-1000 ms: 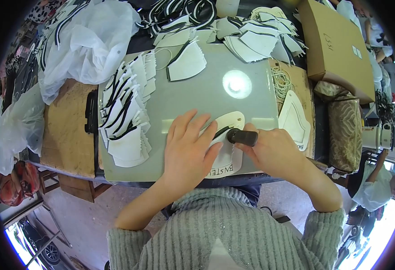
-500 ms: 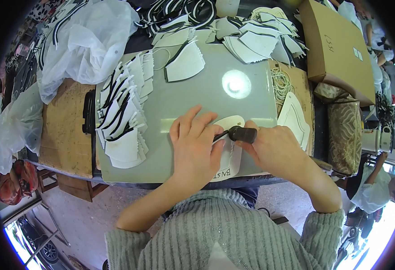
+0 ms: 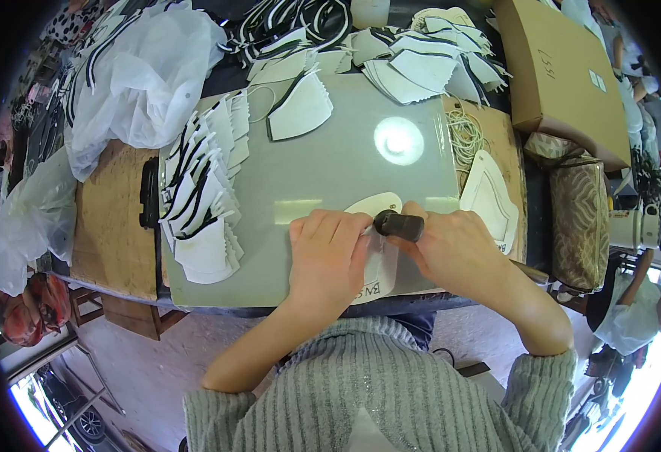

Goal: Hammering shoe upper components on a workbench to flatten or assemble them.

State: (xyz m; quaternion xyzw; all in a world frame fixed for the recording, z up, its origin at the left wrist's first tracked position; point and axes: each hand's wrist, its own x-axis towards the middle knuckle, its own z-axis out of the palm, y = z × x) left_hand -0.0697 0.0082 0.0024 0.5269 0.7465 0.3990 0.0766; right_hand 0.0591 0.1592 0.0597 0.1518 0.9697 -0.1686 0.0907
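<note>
At the near middle of the grey mat [image 3: 308, 166], my right hand [image 3: 459, 245] grips a small tool with a dark, rounded handle [image 3: 404, 225]. The tool's tip is hidden. Beside it, my left hand [image 3: 323, 260] has its fingers bent and pressed together. Whatever the left fingertips pinch is mostly covered; a bit of white shows there. Under both hands lies a white, curved template [image 3: 379, 273] with dark lettering. Left of my hands, a fanned row of white cut pieces [image 3: 208, 245] with black edging rests on the mat.
One white piece [image 3: 300, 109] lies at the mat's far side, near more piles [image 3: 421, 68]. To the right are coiled cord [image 3: 465, 135], another white template [image 3: 489, 203], a cardboard box [image 3: 564, 83] and a patterned pouch [image 3: 578, 226]. A plastic bag [image 3: 142, 75] sits far left.
My left fingers, spread and stretched before, are now bent together near the tool. The black-and-white strip seen between my hands is now mostly covered. My right hand keeps its grip.
</note>
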